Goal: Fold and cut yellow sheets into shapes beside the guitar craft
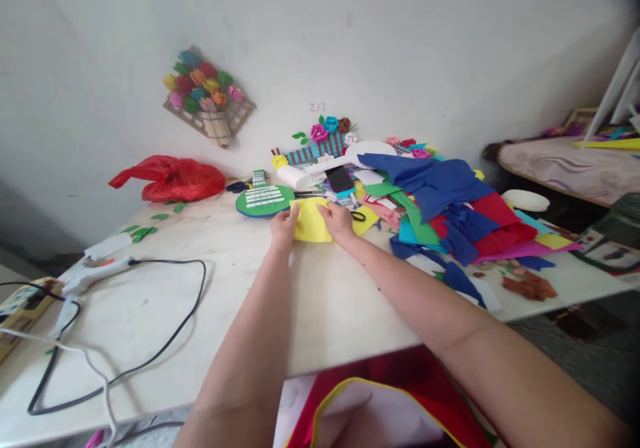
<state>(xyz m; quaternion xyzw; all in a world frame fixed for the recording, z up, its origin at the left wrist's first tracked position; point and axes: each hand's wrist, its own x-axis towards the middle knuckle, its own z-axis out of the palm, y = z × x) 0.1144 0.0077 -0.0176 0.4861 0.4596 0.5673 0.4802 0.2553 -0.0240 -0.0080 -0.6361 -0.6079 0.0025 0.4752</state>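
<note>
A piece of yellow paper (313, 225) is stretched between my two hands above the middle of the table. My left hand (284, 227) pinches its left edge, while my right hand (339, 223) grips it near the upper right. Just behind the paper lies a round green piece (265, 201) with white strips across it. Close to my right hand are the black handles of scissors (358, 216), and another yellow scrap lies under them. A dark phone (339, 179) rests behind my hands.
Blue, red and green sheets (440, 188) pile up at the right. A red plastic bag (173, 178) sits at the back left. On the left lie a white glue gun (100, 275) and its black cord (200, 288). Paper flowers (319, 133) stand against the wall.
</note>
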